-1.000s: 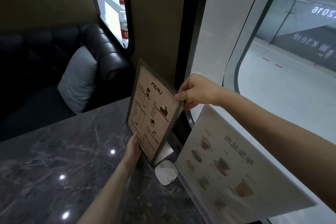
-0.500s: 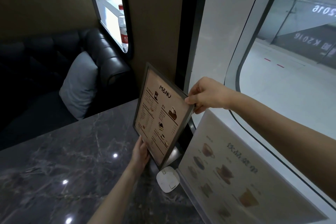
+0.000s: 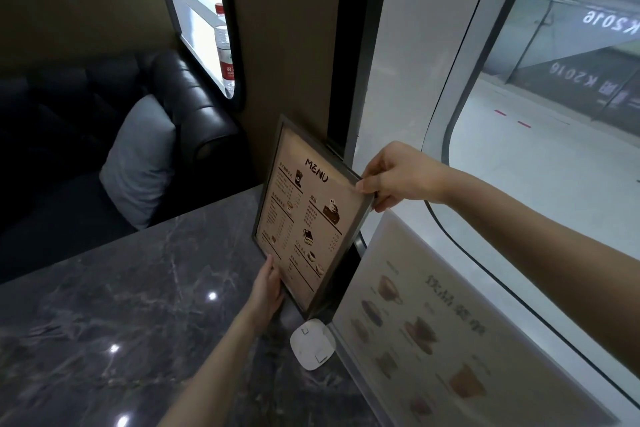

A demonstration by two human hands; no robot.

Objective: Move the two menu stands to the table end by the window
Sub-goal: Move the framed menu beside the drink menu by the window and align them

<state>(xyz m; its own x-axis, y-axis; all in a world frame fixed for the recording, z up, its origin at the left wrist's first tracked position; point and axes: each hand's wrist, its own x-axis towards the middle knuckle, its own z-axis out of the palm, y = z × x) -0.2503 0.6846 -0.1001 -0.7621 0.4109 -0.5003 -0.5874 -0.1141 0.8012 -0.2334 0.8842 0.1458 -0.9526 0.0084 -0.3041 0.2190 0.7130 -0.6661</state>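
Both hands are on the framed menu [image 3: 304,218], which stands at centre frame, tilted, at the window end of the desk [image 3: 138,305]. The right hand [image 3: 398,177] pinches its upper right corner, thumb on the front face and fingers curled behind the frame, so this grip is closed on the frame. The left hand [image 3: 268,291] meets the lower left edge, fingers flat along the border and reaching behind; that grip looks lightly closed on the edge, though how far the fingers wrap is hidden. The second menu [image 3: 433,322], a clear stand with a pale drinks sheet, sits at lower right of frame against the window [image 3: 519,184], just beside the framed one and apparently already in place. Judgement: the step in hand is seating the framed menu at the window end; the task appears close to completion. Whether the frame's foot rests on the desk cannot be told, since the lower corner is masked by the left hand. A small white square device [image 3: 312,345] lies on the desk directly below that corner. The next move calls for settling the base clear of the device, checking that the frame stands unaided, then releasing the top corner last.
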